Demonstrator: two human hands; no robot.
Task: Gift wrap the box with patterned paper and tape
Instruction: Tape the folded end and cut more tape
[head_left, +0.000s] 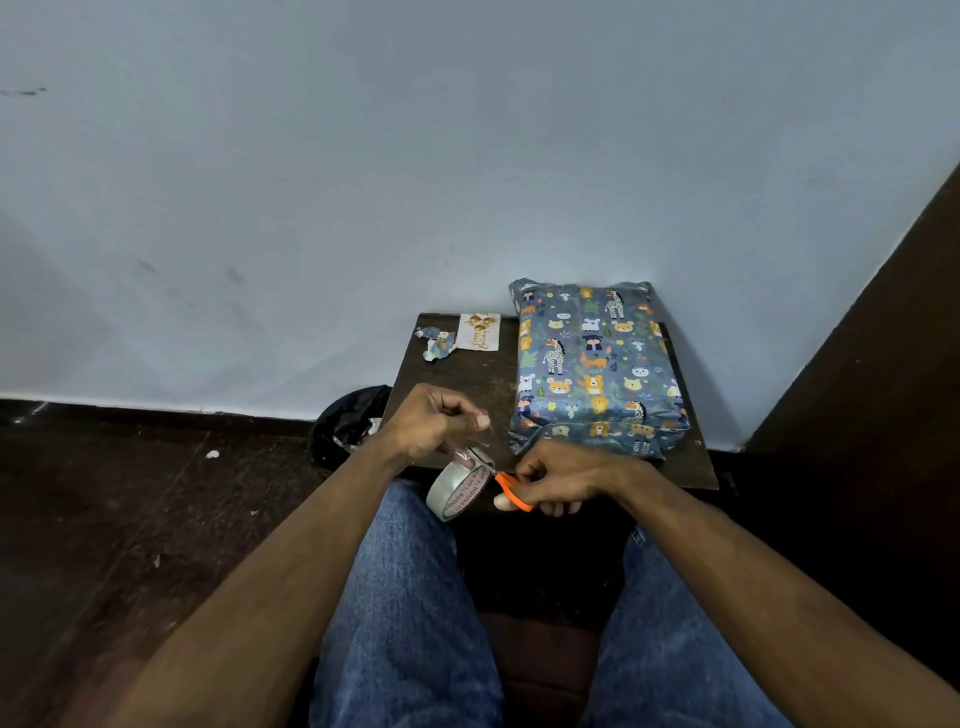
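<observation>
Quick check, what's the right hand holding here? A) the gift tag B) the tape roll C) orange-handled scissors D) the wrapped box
C: the right hand grips the orange-handled scissors, their blades pointing at the tape roll, while the left hand pinches the pulled-out strip of tape; the wrapped box sits untouched on the table.

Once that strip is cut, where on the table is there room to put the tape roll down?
Bare tabletop lies between the gift tag, the wrapped box and the left hand. The right side is taken by the box.
</observation>
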